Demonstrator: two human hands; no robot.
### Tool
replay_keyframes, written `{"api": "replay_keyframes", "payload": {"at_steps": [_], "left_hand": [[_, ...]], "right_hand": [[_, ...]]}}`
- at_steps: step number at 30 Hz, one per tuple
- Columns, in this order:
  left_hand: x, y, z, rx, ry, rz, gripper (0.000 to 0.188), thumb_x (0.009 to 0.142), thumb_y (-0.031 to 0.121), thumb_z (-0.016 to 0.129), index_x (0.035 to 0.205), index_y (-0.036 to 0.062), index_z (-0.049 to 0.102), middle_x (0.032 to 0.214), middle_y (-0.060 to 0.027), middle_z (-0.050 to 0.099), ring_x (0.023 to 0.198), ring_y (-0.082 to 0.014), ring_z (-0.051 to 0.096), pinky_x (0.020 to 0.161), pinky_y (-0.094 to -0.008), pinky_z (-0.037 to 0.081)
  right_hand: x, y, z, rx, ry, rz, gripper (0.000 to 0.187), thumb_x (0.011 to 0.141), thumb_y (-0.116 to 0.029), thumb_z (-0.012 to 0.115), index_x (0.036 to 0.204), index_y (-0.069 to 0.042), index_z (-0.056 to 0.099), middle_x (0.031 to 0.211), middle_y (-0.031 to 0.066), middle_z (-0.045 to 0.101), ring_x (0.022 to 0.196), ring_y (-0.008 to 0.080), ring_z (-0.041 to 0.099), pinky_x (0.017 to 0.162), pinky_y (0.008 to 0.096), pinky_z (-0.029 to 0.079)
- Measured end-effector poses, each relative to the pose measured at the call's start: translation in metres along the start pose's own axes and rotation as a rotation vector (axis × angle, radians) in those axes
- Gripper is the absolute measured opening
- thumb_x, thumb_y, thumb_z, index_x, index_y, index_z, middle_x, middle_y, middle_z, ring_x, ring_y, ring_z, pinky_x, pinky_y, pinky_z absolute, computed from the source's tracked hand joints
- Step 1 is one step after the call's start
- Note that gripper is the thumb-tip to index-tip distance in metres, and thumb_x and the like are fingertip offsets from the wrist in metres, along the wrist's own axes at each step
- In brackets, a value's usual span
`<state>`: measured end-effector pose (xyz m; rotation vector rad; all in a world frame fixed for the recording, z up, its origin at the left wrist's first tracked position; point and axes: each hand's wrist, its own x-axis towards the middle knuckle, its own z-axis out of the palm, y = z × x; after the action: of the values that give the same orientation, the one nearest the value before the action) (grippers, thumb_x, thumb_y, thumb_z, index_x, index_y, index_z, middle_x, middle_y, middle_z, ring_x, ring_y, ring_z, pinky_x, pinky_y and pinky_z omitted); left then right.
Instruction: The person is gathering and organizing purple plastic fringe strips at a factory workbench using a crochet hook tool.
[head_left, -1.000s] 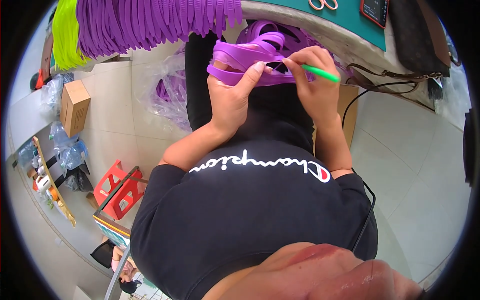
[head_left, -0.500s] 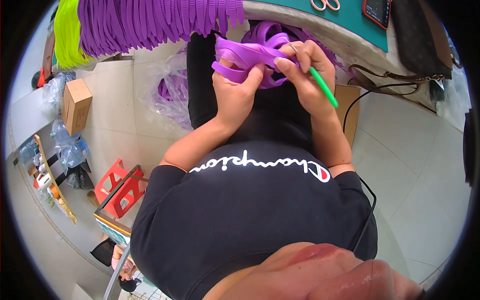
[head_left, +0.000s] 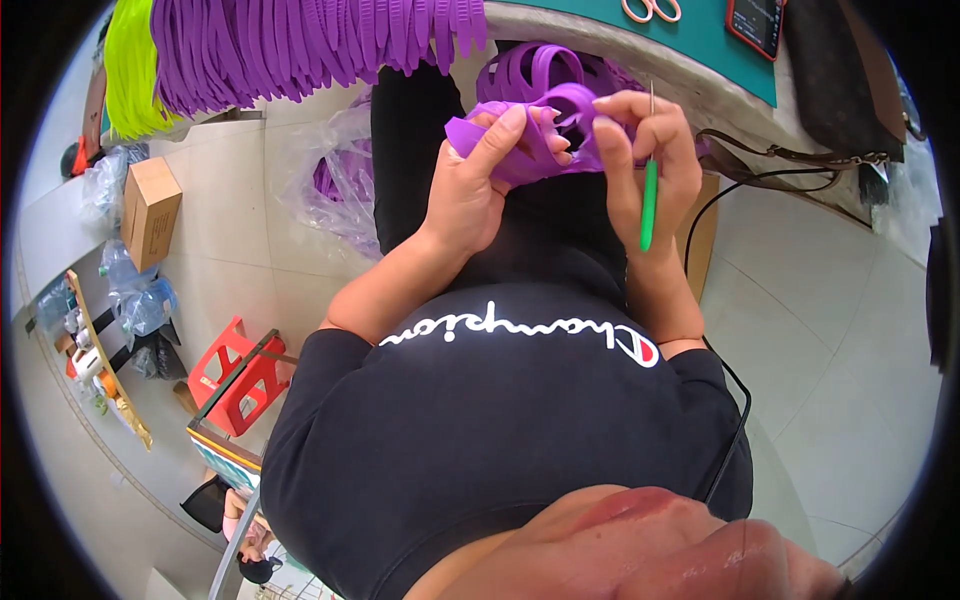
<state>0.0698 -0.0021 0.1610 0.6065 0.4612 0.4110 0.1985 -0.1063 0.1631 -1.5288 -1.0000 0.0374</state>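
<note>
My left hand (head_left: 468,195) is closed on a soft purple rubber strap piece (head_left: 528,152), thumb on top, with fingertips showing through its opening. A loop of the purple material stands up between my hands. My right hand (head_left: 662,165), just to the right, holds a thin pick with a green handle (head_left: 649,205); its fine metal tip points up, away from me. My right thumb and forefinger are close to the purple loop; whether they pinch it I cannot tell. More purple loops (head_left: 540,65) lie behind my hands, below the table edge.
Rows of purple straps (head_left: 310,45) and lime-green straps (head_left: 130,75) hang over the table edge at the far left. Scissors (head_left: 650,10) and a phone (head_left: 755,25) lie on the green mat (head_left: 700,50). A red stool (head_left: 235,380) and a cardboard box (head_left: 150,210) stand left.
My right hand has moved right and the pick has swung upright, its tip away from the strap. My left hand has turned and shifted right with the purple piece.
</note>
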Motion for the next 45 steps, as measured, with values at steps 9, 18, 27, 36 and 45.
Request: {"api": "replay_keyframes", "payload": {"at_steps": [9,18,27,36,45], "left_hand": [[-0.001,-0.012,0.001,0.412,0.034,0.36,0.024,0.095,0.014,0.058,0.112,-0.0012,0.066,0.106,-0.0064,0.067,0.092,-0.0094,0.062,0.085,-0.0253,0.048],[0.013,-0.005,-0.018,0.056,0.265,0.361,0.034,0.096,0.018,0.057,0.124,-0.0011,0.055,0.119,-0.0101,0.06,0.106,-0.0174,0.06,0.09,-0.0344,0.05],[0.005,0.004,-0.006,-0.03,0.018,0.216,0.053,0.099,0.032,0.04,0.136,-0.0059,0.042,0.114,-0.0115,0.061,0.099,-0.0196,0.062,0.088,-0.0363,0.05],[-0.003,-0.004,0.004,0.306,-0.12,0.216,0.052,0.093,0.005,0.057,0.139,-0.0047,0.036,0.104,-0.011,0.063,0.093,-0.0164,0.063,0.084,-0.0314,0.053],[-0.004,-0.003,0.007,0.353,-0.109,0.246,0.058,0.087,-0.001,0.065,0.138,-0.0046,0.038,0.103,-0.0089,0.06,0.093,-0.0153,0.063,0.077,-0.0267,0.056]], "right_hand": [[-0.002,0.009,-0.002,0.757,-0.021,0.434,0.034,0.085,0.008,0.063,0.073,-0.01,0.036,0.09,0.0135,0.063,0.084,0.0169,0.06,0.078,0.0268,0.047],[-0.013,0.093,-0.325,0.718,0.943,0.044,0.005,0.083,0.002,0.059,0.085,0.006,0.06,0.076,0.0128,0.06,0.07,0.0224,0.06,0.07,0.0333,0.052],[0.003,-0.003,-0.188,-0.586,0.097,0.434,0.019,0.085,-0.013,0.067,0.076,0.0,0.057,0.089,0.0086,0.066,0.079,0.0166,0.059,0.075,0.0294,0.047],[-0.004,0.021,-0.037,0.668,-0.225,0.227,0.03,0.087,-0.025,0.07,0.093,-0.001,0.053,0.101,0.0123,0.057,0.083,0.0166,0.056,0.071,0.0269,0.045],[-0.008,-0.001,-0.005,0.601,-0.249,0.244,0.017,0.094,-0.013,0.059,0.098,0.003,0.059,0.094,0.0122,0.06,0.078,0.0142,0.059,0.069,0.0236,0.047]]}}
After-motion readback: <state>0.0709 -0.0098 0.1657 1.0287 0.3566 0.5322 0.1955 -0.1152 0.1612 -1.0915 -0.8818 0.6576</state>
